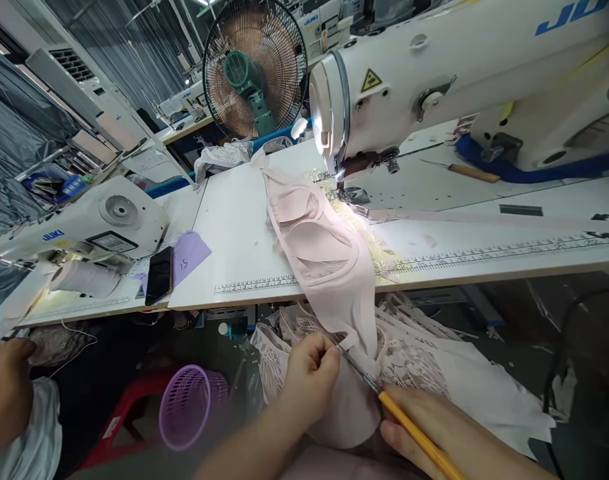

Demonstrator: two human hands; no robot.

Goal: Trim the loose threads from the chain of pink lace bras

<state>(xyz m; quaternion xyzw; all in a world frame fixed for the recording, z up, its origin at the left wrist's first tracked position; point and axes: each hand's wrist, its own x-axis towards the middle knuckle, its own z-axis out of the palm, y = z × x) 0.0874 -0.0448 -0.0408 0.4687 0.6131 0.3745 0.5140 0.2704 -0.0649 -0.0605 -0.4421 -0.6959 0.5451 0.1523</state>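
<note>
A pale pink bra [329, 257] lies over the table's front edge, its cups on the white top near the sewing machine's needle and its lower band hanging down. My left hand [312, 373] is closed in a pinch on the hanging band. In my right hand [424, 423] is a slim tool with an orange handle [419, 437] and a thin metal shaft. The shaft's tip reaches the fabric right beside my left fingertips; its exact shape cannot be made out. More pale lace garments [414, 363] hang in a heap below the table edge, behind my hands.
The sewing machine [414, 73] stands lit over the tabletop [234, 233]. A wooden-handled pointed tool [472, 173] lies on its bed. At left are a phone [159, 277], purple paper [190, 255] and another person's arm [9, 387]. A purple basket [184, 407] stands below; a fan [254, 73] is behind.
</note>
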